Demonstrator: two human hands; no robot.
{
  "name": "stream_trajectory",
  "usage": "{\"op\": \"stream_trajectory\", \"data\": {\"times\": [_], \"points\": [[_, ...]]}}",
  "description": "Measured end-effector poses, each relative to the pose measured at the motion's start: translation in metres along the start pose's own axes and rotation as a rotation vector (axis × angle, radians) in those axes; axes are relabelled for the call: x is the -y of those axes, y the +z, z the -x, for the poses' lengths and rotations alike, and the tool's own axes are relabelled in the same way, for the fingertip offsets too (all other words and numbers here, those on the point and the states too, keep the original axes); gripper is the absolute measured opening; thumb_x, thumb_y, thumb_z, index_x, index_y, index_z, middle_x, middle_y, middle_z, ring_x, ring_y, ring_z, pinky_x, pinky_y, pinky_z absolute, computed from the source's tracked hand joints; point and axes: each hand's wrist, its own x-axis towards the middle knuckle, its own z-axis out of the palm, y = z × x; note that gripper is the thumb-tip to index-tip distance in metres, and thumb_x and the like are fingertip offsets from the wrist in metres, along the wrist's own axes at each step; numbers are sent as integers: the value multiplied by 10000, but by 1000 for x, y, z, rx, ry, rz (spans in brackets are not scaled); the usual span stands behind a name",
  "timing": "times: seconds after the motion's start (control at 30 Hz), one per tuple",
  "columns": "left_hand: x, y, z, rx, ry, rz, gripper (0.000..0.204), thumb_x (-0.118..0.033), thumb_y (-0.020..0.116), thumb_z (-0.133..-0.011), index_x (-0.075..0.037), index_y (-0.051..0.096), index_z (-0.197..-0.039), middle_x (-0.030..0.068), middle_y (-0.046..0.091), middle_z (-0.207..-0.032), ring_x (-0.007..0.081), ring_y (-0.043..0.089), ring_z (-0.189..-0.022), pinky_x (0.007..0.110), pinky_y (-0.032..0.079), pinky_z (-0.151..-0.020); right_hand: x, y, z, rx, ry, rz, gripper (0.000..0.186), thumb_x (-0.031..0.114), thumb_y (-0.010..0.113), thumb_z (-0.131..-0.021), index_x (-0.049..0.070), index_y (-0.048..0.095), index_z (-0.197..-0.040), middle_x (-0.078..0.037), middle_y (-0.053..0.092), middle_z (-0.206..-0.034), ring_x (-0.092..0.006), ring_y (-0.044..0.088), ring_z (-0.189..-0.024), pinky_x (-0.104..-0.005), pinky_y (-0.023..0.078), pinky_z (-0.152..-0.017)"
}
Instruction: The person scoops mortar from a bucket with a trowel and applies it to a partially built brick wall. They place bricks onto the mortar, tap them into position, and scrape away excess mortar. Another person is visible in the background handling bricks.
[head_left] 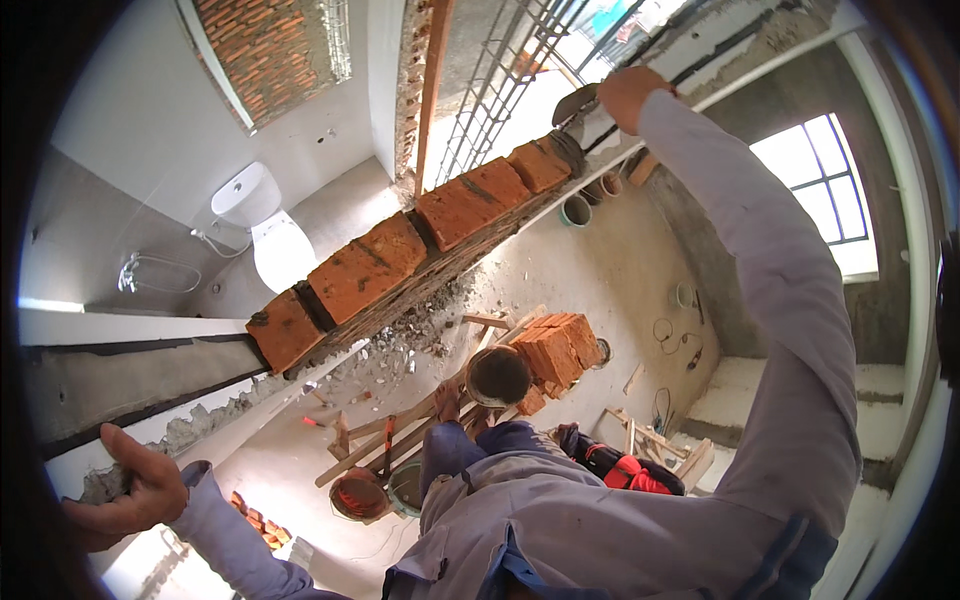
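Observation:
A row of orange bricks [370,262] runs diagonally across the top of a wall, with grey mortar [568,152] against its far right end. My right hand [632,98], at the end of a stretched arm, is closed round a trowel [575,103], its dark blade just above that mortar. The trowel's handle is mostly hidden by my fingers. At the lower left, my left hand [135,492] rests by the rough edge of a concrete beam [150,385], thumb and fingers apart, holding nothing.
Below me, wooden planks [400,430] carry a dark bucket [499,376] and a brick stack [560,350]. More buckets [360,493] stand nearby. Rubble [410,340] lies along the wall's foot. A toilet [270,230] is beyond the wall; a rebar cage [500,80] rises at the far side.

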Motion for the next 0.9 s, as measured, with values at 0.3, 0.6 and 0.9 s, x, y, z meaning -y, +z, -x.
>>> {"op": "stream_trajectory", "data": {"times": [0.3,0.6,0.9], "points": [[-10,-3,-10,-9,70,-4,746,-357,805,-779,36,441,-1298,333,360,-1296,467,428,-1149,572,376,-936,73,217,136,-213,299,-1784,266,245,631,-894,58,515,-1044,-7,488,-640,-122,486,-526,-338,422,-475],[-10,-7,-16,-8,149,-57,771,-413,770,-805,33,431,-1334,364,343,-1344,532,322,-1277,634,284,-1012,302,338,61,-486,508,-2267,188,133,639,-790,45,482,-847,-25,424,-632,-128,426,-573,-309,388,-539],[3,-1,-11,-46,220,-84,801,-446,755,-803,16,419,-1365,379,302,-1400,535,273,-1322,621,257,-1064,361,357,-35,-322,289,-2783,106,81,518,-821,65,506,-925,2,413,-637,-91,370,-504,-279,302,-439]]}}
